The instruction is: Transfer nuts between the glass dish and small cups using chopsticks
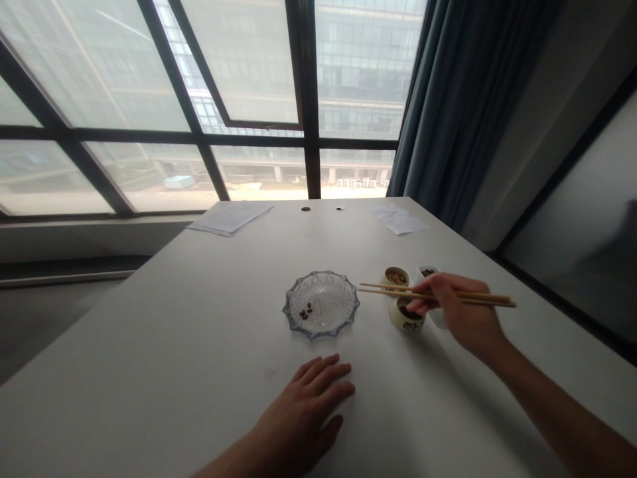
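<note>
My right hand point(455, 309) is closed around a pair of chopsticks point(485, 299), whose tips point left, close to the rim of a clear glass dish point(295, 323). Several small dark pieces point(305, 311) lie at the left inside the dish. Below the sticks stands a small cup with dark lettering point(409, 325), partly covered by my fingers. Behind it are another small cup point(395, 272) with brownish contents and a white container point(428, 269) with dark bits, partly hidden by my hand. Flat on the table, nearer me than the dish, my left hand point(318, 395) rests with its fingers spread.
The white table point(199, 318) reaches toward large windows. Papers lie at its far left point(231, 218), and more sheets point(399, 218) at the far right. Two small round dark spots, one of them a disc point(305, 209), sit near the far edge. A blue curtain point(458, 99) hangs at the right.
</note>
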### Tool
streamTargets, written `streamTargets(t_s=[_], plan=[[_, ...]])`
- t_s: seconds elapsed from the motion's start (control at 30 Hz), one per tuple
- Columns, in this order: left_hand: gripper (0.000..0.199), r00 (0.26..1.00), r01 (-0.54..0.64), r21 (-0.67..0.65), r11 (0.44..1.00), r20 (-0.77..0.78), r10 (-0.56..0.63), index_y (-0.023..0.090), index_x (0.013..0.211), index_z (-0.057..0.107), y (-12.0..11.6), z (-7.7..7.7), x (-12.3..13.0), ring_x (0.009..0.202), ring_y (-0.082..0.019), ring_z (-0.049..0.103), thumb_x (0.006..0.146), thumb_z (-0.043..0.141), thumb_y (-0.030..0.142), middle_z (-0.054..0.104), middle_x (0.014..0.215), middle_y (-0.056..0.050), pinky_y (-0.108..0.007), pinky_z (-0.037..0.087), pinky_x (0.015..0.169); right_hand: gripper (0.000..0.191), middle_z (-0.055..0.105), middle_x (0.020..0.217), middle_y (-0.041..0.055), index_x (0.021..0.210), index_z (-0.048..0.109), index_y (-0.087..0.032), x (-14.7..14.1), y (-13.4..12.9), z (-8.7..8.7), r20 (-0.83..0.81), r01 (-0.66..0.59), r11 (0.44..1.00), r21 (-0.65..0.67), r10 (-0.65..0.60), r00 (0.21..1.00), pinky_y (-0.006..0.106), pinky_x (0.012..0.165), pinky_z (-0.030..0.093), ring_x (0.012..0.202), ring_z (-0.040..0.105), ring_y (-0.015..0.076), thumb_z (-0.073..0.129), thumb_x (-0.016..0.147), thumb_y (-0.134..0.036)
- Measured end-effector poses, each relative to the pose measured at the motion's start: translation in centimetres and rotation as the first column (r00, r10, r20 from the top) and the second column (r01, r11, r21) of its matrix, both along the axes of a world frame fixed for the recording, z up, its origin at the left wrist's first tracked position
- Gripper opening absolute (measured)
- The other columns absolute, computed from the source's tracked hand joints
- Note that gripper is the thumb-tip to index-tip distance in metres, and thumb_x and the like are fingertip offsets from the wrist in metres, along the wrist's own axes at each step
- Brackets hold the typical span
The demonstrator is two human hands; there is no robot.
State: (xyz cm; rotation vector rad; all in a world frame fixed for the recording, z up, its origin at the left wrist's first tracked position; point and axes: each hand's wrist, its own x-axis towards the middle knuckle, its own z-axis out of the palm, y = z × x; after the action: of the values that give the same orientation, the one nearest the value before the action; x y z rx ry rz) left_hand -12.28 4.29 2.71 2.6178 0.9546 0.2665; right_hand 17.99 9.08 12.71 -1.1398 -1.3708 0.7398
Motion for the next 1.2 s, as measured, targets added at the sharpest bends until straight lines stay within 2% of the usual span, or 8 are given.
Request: streamTargets(t_s=[0.1,0.2,0.33,0.6,0.73,0.9,1.07,1.2], plan=[[0.054,1.000,0.010,-0.008,1.000,0.004,-0.010,0.034,0.137,0.050,-0.1,0.2,0.0,0.148,-0.026,0.032,0.087,0.056,0.014,0.046,0.156,0.003,-0.051,0.030,0.121,0.042,0.076,0.069,0.0070,0.083,0.074,-0.017,-4.1,0.8,-1.8,0.060,-0.198,0.978,-0.059,0.201,0.978,0.028,0.059,0.062,0.060,0.074,0.0192,0.060,0.094,-0.055],[0.055,1.000,0.011,-0.020,1.000,0.013,-0.011,0.033,0.137,0.050,-0.2,0.4,0.1,0.149,-0.026,0.032,0.086,0.058,0.015,0.045,0.157,0.003,-0.051,0.029,0.122,0.042,0.076,0.073,0.0062,0.082,0.073,-0.017,-6.5,2.2,-3.6,0.129,-0.308,0.946,-0.102,0.319,0.939,0.028,0.062,0.061,0.064,0.074,0.0183,0.058,0.096,-0.053],[0.053,0.999,0.013,-0.027,1.000,0.032,-0.012,0.031,0.136,0.050,-0.4,0.5,0.1,0.147,-0.028,0.035,0.086,0.060,0.018,0.047,0.155,-0.001,-0.052,0.029,0.121,0.044,0.075,0.070,0.0057,0.080,0.072,-0.017,-7.9,3.8,-4.8,0.175,-0.310,0.941,-0.137,0.331,0.927,0.028,0.063,0.059,0.064,0.073,0.0185,0.056,0.097,-0.054],[0.048,0.990,0.004,-0.035,0.999,0.141,0.000,0.031,0.136,0.051,-0.7,-0.1,-0.1,0.147,-0.029,0.036,0.089,0.062,0.027,0.049,0.153,-0.003,-0.051,0.029,0.120,0.047,0.079,0.079,0.0095,0.086,0.074,-0.017,-8.1,4.7,-5.9,0.084,-0.315,0.929,-0.193,0.335,0.938,0.035,0.067,0.063,0.070,0.077,0.0243,0.058,0.092,-0.060],[0.047,0.991,0.001,-0.034,0.999,0.136,0.003,0.031,0.136,0.051,-0.7,-0.2,-0.1,0.147,-0.029,0.035,0.090,0.061,0.028,0.048,0.154,-0.003,-0.051,0.029,0.121,0.046,0.079,0.080,0.0099,0.087,0.075,-0.017,-8.2,4.7,-6.4,0.034,-0.272,0.942,-0.199,0.284,0.958,0.036,0.067,0.065,0.071,0.078,0.0260,0.061,0.090,-0.061],[0.050,0.994,0.008,-0.033,0.999,0.106,-0.005,0.031,0.137,0.050,-0.6,0.0,-0.1,0.147,-0.029,0.035,0.089,0.061,0.026,0.047,0.155,-0.002,-0.050,0.029,0.121,0.045,0.079,0.075,0.0094,0.079,0.074,-0.020,-9.0,4.5,-6.8,-0.031,-0.130,0.972,-0.198,0.126,0.992,0.037,0.061,0.066,0.064,0.077,0.0270,0.064,0.087,-0.063],[0.048,0.994,0.010,-0.025,1.000,0.111,-0.008,0.030,0.136,0.051,-0.6,0.0,-0.1,0.146,-0.029,0.036,0.089,0.060,0.026,0.049,0.154,-0.003,-0.051,0.029,0.120,0.051,0.077,0.069,0.0113,0.073,0.073,-0.018,-7.9,3.5,-4.6,-0.106,-0.049,0.985,-0.165,0.031,0.994,0.037,0.057,0.066,0.059,0.076,0.0274,0.067,0.082,-0.068],[0.050,0.993,0.008,-0.020,1.000,0.122,-0.005,0.030,0.135,0.052,-0.6,-0.1,-0.1,0.146,-0.029,0.037,0.087,0.061,0.023,0.049,0.153,-0.004,-0.051,0.031,0.120,0.050,0.077,0.070,0.0126,0.079,0.075,-0.015,-3.2,1.3,-2.4,-0.104,0.105,0.991,-0.087,-0.114,0.988,0.038,0.060,0.067,0.063,0.077,0.0284,0.066,0.085,-0.064]])
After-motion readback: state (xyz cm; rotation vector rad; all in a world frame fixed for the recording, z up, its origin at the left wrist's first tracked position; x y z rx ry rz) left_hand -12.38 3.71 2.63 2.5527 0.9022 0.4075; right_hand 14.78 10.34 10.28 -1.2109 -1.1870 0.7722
